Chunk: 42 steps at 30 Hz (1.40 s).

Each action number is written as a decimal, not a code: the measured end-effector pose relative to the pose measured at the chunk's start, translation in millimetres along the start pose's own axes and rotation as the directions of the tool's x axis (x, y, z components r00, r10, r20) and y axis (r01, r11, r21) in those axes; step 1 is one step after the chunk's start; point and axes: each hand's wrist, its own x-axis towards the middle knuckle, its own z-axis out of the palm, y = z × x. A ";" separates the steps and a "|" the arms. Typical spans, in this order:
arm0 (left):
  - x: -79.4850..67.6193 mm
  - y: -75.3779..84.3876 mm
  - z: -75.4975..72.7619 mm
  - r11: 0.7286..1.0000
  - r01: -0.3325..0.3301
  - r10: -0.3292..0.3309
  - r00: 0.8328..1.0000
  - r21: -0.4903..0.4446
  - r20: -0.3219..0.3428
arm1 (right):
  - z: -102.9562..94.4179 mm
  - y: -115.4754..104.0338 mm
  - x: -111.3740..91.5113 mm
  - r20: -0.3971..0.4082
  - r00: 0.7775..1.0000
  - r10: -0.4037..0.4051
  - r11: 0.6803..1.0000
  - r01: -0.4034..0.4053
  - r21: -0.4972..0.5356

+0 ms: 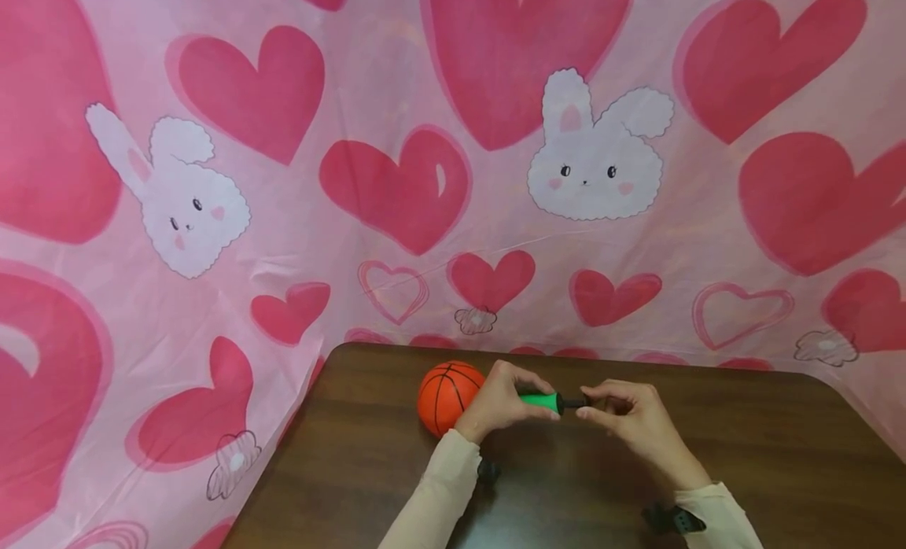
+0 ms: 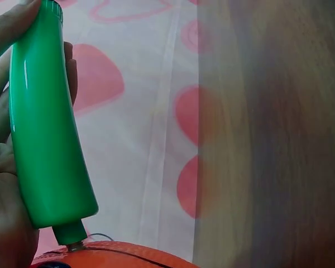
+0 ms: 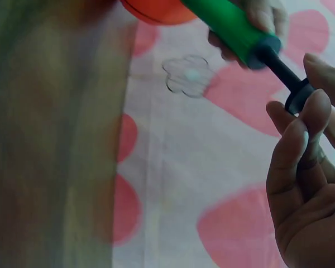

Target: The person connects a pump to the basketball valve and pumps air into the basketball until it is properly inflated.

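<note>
My left hand (image 1: 501,399) grips the green barrel of a small hand pump (image 2: 53,128). The pump's nozzle end meets the orange toy basketball (image 1: 442,398), which has black seam lines and sits on the table to the left. At the other end, the black plunger rod (image 3: 280,70) sticks partly out of the barrel. My right hand (image 1: 633,415) pinches the black handle (image 3: 297,99) of that rod between thumb and fingers. In the left wrist view, the ball (image 2: 128,254) shows right below the nozzle.
Both hands are over a dark brown wooden table (image 1: 340,470) with rounded far corners. Behind and to the left hangs a pink cloth (image 1: 382,77) printed with red hearts and white rabbits. It comes right up to the table's far edge.
</note>
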 end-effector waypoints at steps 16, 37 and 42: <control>0.5 -0.9 0.1 1.000 -0.005 0.004 1.000 0.028 0.026 | 6.3 -0.3 0.6 0.012 0.999 0.037 0.999 -0.036 -0.038; 0.7 0.8 -10.7 0.999 -0.005 0.005 1.000 0.048 -0.013 | -39.5 -5.7 0.0 -0.046 0.999 0.015 0.998 -0.018 -0.061; -0.6 0.3 -14.0 0.999 0.009 -0.008 1.000 0.049 -0.028 | -55.3 -7.4 -2.7 -0.070 0.995 0.073 0.995 -0.078 -0.060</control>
